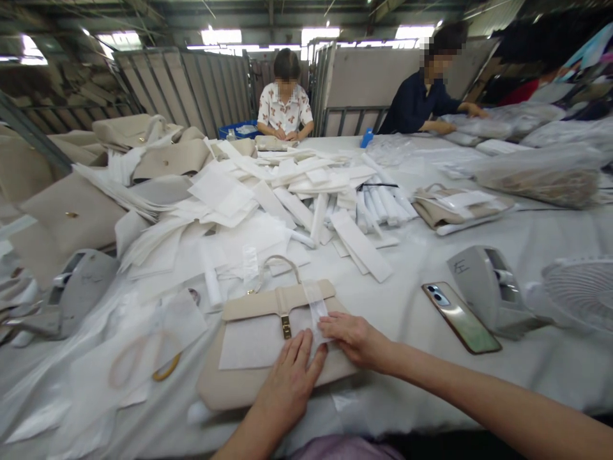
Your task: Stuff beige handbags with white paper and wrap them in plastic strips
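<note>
Handbag (pixel 225 390), beige with a looped handle (pixel 280 262), lies flat on its back at the near edge of the worktop (pixel 416 255), right in front of the person. A white sheet (pixel 249 345) covers its front panel below the flap, and a clear strip (pixel 316 305) runs down over the flap beside the gold clasp (pixel 286 327).

The left hand (pixel 287 383) rests palm-down on the bag's lower front, fingers extended and close together; that flat press looks meant to keep bag and sheet from sliding. The right hand (pixel 352 338) lies with its fingertips on the strip's lower end, seemingly smoothing it against the panel. Its thumb is hidden, so I cannot tell whether it pinches the strip or only presses it.

Within easy reach are orange-handled scissors (pixel 143 367) half under a paper on the left, and a phone (pixel 460 317) and a grey dispenser (pixel 483 287) on the right. A heap of white strips and sheets (pixel 297 198) fills the middle, between the person and two co-workers (pixel 285 102) at the far side.
</note>
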Available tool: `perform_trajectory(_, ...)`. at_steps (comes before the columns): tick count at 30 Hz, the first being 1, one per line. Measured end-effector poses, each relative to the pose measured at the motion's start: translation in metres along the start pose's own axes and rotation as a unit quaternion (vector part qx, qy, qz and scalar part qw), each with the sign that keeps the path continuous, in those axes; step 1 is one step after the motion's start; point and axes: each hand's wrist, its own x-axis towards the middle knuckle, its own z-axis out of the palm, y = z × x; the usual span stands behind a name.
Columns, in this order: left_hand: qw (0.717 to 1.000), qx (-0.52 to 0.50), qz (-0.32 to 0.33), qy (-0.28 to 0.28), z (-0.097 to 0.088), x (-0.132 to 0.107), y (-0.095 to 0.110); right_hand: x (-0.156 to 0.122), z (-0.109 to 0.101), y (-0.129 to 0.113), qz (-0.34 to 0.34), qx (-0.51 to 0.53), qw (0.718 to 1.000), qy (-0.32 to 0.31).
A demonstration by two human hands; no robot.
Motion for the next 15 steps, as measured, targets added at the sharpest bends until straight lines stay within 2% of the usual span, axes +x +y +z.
perform_trajectory(8,1.000,0.004,0.011,0.007,0.003,-0.001,0.000,-0.026,0.000,-0.019,-0.018,-0.021,1.000,0.014)
perform_trajectory(12,1.000,-0.004,0.009,-0.003,0.002,-0.002,0.000,-0.035,0.001,-0.033,0.005,-0.021,0.999,0.030)
perform_trajectory(15,1.000,-0.023,0.012,0.013,0.004,-0.004,-0.001,-0.041,0.004,-0.042,0.020,-0.026,0.999,0.042)
